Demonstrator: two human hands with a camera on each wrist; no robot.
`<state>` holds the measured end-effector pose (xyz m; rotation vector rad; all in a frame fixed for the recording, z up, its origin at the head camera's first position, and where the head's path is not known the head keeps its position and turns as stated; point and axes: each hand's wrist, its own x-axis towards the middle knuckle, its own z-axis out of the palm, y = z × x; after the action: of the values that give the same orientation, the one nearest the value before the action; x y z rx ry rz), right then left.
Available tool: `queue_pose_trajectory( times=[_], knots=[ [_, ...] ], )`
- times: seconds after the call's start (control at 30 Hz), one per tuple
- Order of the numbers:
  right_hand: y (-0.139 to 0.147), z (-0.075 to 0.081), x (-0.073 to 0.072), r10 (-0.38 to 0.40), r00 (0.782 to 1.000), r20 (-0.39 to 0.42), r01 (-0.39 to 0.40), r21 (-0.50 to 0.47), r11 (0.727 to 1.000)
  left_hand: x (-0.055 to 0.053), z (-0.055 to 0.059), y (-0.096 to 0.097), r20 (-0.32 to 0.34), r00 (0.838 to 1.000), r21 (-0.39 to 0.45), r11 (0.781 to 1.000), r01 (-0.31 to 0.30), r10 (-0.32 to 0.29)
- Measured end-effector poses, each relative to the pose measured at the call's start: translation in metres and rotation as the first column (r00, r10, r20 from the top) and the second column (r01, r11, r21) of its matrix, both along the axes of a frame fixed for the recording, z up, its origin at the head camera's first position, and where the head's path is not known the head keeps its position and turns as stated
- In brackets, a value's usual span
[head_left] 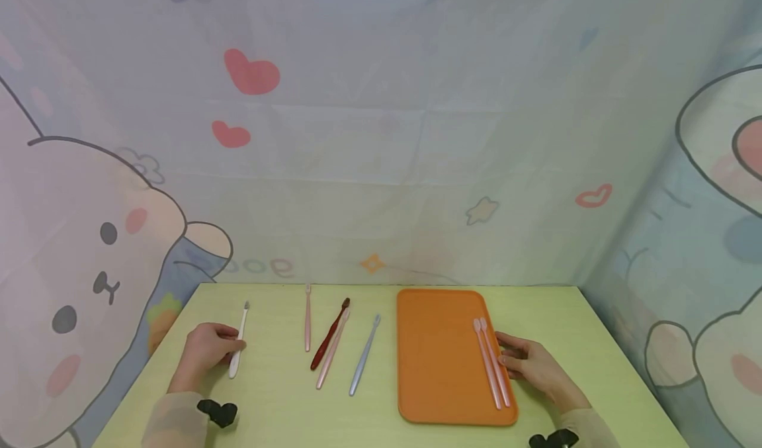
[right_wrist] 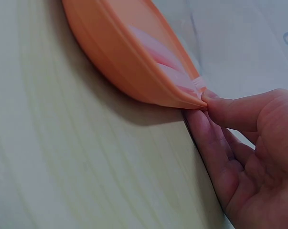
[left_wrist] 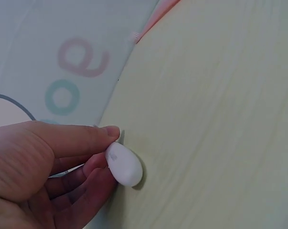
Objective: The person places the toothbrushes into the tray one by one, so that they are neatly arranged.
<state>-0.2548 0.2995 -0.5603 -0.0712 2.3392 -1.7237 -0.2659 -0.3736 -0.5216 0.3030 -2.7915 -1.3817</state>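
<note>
At the left of the table, my left hand [head_left: 207, 350] pinches a white toothbrush [head_left: 233, 367] between thumb and fingers. Its rounded handle end [left_wrist: 127, 169] points toward the camera in the left wrist view, and its head points to the back of the table. My right hand [head_left: 540, 370] grips the right rim of an orange tray [head_left: 437, 362], thumb on top and fingers under the edge. Two pink toothbrushes, one on the left [head_left: 487, 368] and one on the right [head_left: 497, 372], lie side by side in the tray near that rim.
Between the left hand and the tray lie a pink toothbrush [head_left: 307, 329], a dark red toothbrush [head_left: 324, 345], another pink toothbrush [head_left: 329, 365] close against it, and a blue toothbrush [head_left: 362, 362]. A printed cloth [head_left: 381, 137] hangs behind the pale yellow table [head_left: 274, 408].
</note>
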Motion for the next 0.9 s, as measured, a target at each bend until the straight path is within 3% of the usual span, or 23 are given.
queue_pose_trajectory(
  times=[0.33,0.5,0.9],
  knots=[
    [-0.0024,0.0006,0.0005,-0.007,1.0,0.0,0.007,0.001,1.0,-0.0003,0.0003,0.0037,0.016,0.999,-0.043,0.998,-0.036,0.037],
    [-0.0027,0.0004,0.001,-0.007,1.0,0.0,0.007,-0.001,1.0,-0.0006,0.0002,0.0047,0.032,0.997,-0.017,0.997,-0.071,0.071],
    [-0.0015,0.0001,0.001,-0.014,1.0,-0.004,0.014,0.004,1.0,-0.0014,-0.0026,0.0015,0.053,0.995,0.045,0.996,-0.081,0.078]
  ],
)
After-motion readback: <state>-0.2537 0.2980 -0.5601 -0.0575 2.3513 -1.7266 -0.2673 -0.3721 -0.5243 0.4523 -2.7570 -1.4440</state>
